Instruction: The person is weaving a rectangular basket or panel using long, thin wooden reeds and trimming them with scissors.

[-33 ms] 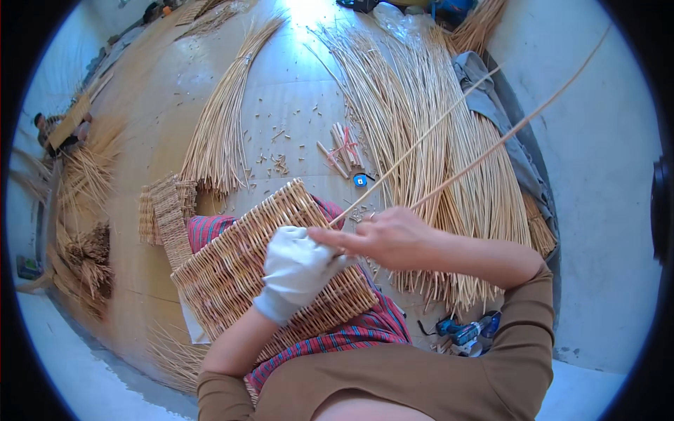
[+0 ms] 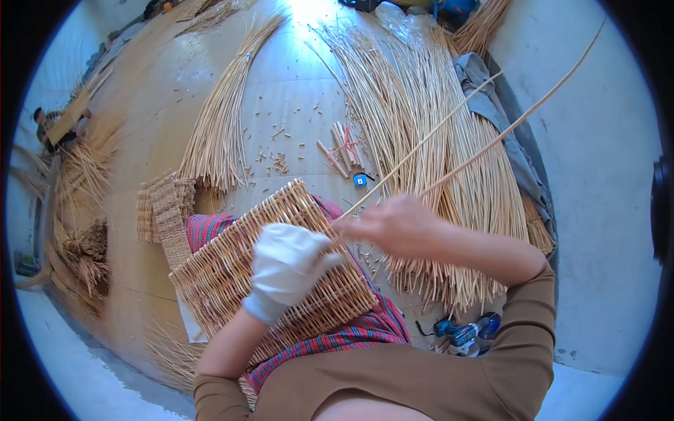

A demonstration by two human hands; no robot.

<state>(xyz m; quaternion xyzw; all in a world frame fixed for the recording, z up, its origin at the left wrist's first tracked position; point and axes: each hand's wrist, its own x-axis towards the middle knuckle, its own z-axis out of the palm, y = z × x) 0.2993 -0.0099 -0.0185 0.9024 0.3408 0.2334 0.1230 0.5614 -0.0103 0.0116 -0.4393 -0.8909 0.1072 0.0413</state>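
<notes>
A rectangular wicker panel [image 2: 232,281] lies tilted across my lap, over red and blue striped cloth [image 2: 375,326]. My left hand [image 2: 284,263], in a white glove, is over the panel near its right edge. Its fingers are curled and its thumb sticks out; what they grip is hidden. My bare right hand [image 2: 397,224], blurred by motion, is closed on a long brownish wicker rod [image 2: 519,121] just right of the panel's edge. Beside it a paler rod [image 2: 428,137] rises from the panel's edge toward the upper right.
Rods lie in a large heap [image 2: 421,133] on the right and a bundle [image 2: 225,119] ahead. Between them are offcuts [image 2: 279,163], tied sticks [image 2: 344,147] and a blue tape measure [image 2: 360,180]. A blue power tool [image 2: 460,330] lies at lower right; another person [image 2: 53,130] sits far left.
My left hand has moved a little left and away from the right hand. My right hand has shifted slightly up and right, and its fingers are now smeared.
</notes>
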